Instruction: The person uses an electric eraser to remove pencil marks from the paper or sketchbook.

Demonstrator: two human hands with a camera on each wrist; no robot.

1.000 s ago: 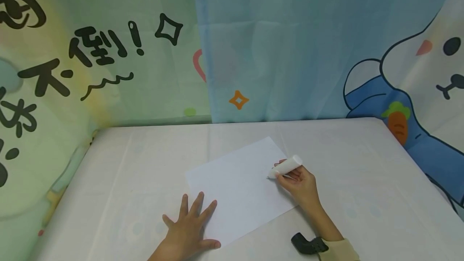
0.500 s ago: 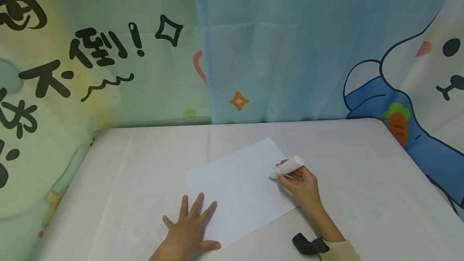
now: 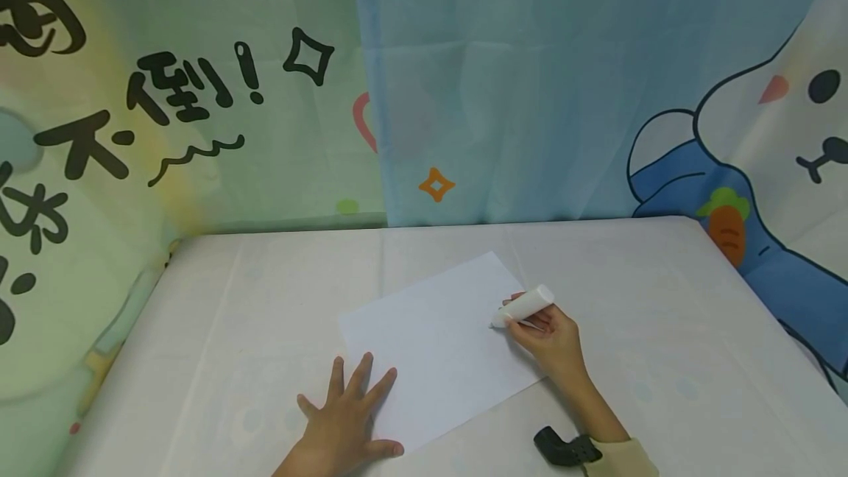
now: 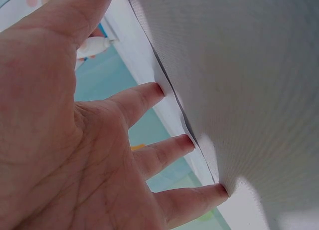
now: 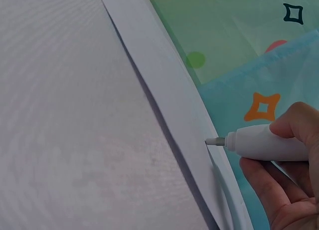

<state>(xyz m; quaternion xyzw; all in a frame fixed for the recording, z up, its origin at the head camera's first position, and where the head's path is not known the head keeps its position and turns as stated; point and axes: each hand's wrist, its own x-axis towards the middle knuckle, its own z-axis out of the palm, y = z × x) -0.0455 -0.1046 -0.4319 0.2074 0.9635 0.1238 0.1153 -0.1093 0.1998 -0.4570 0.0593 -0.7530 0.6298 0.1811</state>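
Note:
A white sheet of paper (image 3: 437, 348) lies slanted on the white-covered table. My right hand (image 3: 548, 333) pinches a white electric eraser (image 3: 530, 302) between thumb and fingers, tilted over the sheet's right part. In the right wrist view the electric eraser (image 5: 266, 142) has a tapered body, a silver collar and a thin pale tip at the paper's surface. Spread flat, my left hand (image 3: 341, 422) rests at the sheet's lower left, its thumb and index finger on or by the edge. In the left wrist view, straight fingers (image 4: 164, 155) touch down along the paper's edge.
A white cloth covers the table (image 3: 669, 330). Behind it hang a green printed cloth (image 3: 291, 168) with black lettering and a blue cloth (image 3: 530, 131) with a cartoon animal. A black strap (image 3: 563, 447) sits at the right wrist, by a beige sleeve (image 3: 623, 458).
The electric eraser's tip has shifted slightly right and then slightly back left over the paper. The left hand and the sheet have stayed in place.

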